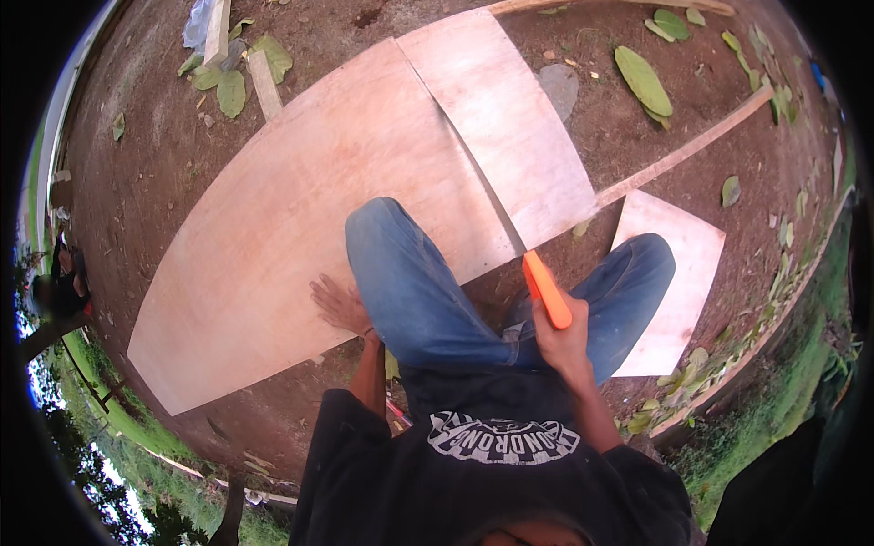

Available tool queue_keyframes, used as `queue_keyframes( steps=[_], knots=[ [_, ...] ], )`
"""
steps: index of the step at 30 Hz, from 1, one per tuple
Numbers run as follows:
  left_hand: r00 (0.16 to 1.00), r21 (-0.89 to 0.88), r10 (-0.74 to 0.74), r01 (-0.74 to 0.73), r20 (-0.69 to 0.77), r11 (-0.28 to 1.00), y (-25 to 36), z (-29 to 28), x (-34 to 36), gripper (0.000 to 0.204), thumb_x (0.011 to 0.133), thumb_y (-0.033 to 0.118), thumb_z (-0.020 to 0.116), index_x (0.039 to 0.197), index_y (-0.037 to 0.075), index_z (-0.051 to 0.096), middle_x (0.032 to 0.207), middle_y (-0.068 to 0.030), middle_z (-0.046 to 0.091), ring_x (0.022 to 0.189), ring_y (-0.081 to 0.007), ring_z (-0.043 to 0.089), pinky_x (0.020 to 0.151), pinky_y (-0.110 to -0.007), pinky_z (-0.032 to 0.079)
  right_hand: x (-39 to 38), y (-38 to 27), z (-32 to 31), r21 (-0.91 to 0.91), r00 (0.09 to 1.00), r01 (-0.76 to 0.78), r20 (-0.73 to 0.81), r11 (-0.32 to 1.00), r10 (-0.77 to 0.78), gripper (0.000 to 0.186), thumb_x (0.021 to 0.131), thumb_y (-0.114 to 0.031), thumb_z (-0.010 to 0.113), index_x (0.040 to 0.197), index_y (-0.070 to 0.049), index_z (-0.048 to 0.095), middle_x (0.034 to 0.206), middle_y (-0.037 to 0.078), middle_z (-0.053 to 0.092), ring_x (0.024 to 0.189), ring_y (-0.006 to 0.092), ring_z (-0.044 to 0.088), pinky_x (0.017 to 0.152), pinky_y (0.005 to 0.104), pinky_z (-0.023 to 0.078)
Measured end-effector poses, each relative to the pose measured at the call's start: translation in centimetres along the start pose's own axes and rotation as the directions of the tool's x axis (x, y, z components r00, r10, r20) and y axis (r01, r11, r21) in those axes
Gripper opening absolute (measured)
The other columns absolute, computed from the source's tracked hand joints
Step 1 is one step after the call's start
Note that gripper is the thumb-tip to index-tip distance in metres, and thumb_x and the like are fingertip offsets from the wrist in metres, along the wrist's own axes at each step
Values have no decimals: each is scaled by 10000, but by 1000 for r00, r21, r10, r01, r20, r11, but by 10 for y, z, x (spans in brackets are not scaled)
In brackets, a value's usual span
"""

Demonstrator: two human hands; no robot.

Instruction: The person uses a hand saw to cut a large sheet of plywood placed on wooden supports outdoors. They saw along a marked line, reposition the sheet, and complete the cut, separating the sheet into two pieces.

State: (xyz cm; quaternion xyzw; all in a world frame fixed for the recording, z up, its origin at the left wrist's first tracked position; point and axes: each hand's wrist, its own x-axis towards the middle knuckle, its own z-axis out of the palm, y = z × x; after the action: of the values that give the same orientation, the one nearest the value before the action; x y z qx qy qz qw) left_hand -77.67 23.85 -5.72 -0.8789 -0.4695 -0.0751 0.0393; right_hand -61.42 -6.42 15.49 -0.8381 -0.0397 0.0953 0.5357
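A large plywood sheet (291,209) lies on bare earth, with a cut line running from its far edge down toward me. My right hand (564,341) grips the orange handle of a handsaw (546,289); the thin blade runs along the cut between the big sheet and a narrower plywood piece (510,118). My left hand (339,305) presses flat on the big sheet near its front edge, fingers spread. My left knee in blue jeans (410,282) rests on the sheet beside the cut.
A small square plywood offcut (678,273) lies under my right leg. A long wooden batten (683,150) runs up to the right. Short wood pieces (264,82) and dry leaves (642,80) lie on the soil; grass borders the right edge.
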Motion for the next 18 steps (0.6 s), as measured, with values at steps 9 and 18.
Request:
queue_keyframes(
  steps=[9, 18],
  knots=[
    [1000, 21, -18, 18, 2, 1000, 0, 2, 2, 641, 1069, 541, 277, 1635, 242, 300, 1712, -62, 235, 1556, -317, 263, 1199, -625, 228, 17, 4, 20, 4, 998, -46, 43, 999, 46, 549, 869, 30, 568, 1416, -8, 584, 619, 110, 495, 595, 79, 489, 597, 309, 474],
    [1000, -29, 8, -7, 12, 1000, 5, -4, 0, 661, 1066, 560, 279, 1636, 225, 298, 1707, -80, 244, 1556, -341, 254, 1192, -646, 217, 107, 17, 61, 27, 981, -186, 62, 982, 184, 546, 870, -19, 586, 1413, -76, 605, 624, 130, 481, 574, 101, 458, 567, 324, 441]
  ],
)
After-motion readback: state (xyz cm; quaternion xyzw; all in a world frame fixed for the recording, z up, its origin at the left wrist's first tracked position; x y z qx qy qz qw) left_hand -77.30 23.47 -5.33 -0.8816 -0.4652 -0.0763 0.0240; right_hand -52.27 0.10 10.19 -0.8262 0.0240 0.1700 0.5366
